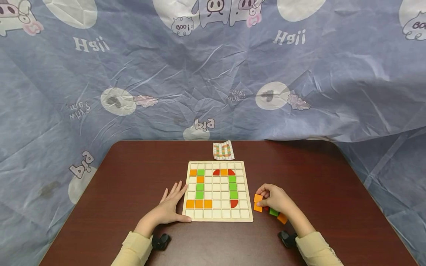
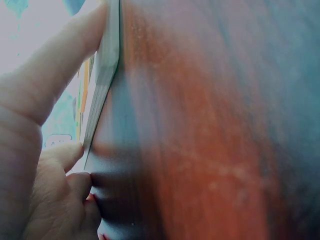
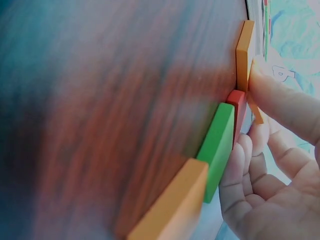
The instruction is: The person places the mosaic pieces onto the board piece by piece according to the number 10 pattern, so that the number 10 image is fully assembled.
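Note:
A pale square grid board (image 1: 216, 214) lies on the table, with orange, green and red tiles in some of its cells. My left hand (image 1: 168, 210) rests at the board's left side, its fingers spread and straight and the thumb at the near left corner. In the left wrist view, the thumb (image 2: 60, 55) touches the board's edge. Right of the board, my right hand (image 1: 276, 198) pinches an orange square tile (image 1: 258, 197) between thumb and fingers. Another orange tile (image 1: 257, 208) lies just below it, by the thumb tip.
Beneath the right hand lie a green tile (image 1: 274, 212), an orange tile (image 1: 282, 218) and a partly hidden red tile (image 3: 238, 107). A small card with a coloured grid pattern (image 1: 223, 150) lies behind the board. Blue printed fabric (image 1: 213, 74) hangs behind the dark wooden table (image 1: 143, 173).

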Demonstrator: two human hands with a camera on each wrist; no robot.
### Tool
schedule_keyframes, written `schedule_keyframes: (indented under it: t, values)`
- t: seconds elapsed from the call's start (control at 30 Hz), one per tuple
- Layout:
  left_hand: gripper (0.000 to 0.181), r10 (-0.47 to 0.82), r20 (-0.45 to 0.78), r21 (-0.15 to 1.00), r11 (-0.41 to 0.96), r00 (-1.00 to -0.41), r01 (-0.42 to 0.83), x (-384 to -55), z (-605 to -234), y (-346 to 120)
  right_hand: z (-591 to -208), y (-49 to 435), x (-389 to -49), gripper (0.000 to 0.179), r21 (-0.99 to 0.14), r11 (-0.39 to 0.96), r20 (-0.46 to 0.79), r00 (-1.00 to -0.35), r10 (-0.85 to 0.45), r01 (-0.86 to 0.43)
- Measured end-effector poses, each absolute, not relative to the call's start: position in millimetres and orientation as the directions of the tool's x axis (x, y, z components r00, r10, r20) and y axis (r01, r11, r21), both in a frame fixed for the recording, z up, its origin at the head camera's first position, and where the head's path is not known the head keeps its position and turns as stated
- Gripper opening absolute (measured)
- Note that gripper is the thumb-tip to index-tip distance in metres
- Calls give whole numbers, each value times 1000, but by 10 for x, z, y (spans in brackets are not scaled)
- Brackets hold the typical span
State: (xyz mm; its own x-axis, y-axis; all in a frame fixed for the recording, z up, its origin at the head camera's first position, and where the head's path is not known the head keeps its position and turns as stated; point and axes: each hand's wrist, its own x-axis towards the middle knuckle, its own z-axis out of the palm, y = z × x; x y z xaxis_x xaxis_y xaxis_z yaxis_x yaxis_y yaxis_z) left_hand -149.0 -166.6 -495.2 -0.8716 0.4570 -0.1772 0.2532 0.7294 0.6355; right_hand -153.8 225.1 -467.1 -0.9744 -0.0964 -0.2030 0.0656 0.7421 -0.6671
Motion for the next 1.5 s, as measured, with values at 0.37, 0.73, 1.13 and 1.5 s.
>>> schedule_keyframes:
  t: [0.37,0.73,1.13,1.5]
  values:
    - [118,452,-177,631,734,-874,252,-1480,-4971,-1666,-4693,2315,-1534,16,-716,695,-190,-975,-115,58]
    - [118,451,-174,627,736,-875,255,-1480,-4967,-1668,-4588,2311,-1595,21,-849,525,-177,-970,-164,66]
    - [118,448,-166,619,741,-879,260,-1486,-4990,-1661,-4522,1841,-1642,21,-924,364,-185,-970,-158,117]
    - [117,451,-174,622,740,-876,257,-1487,-4968,-1661,-4619,1515,-1602,14,-893,450,-132,-971,-200,29]
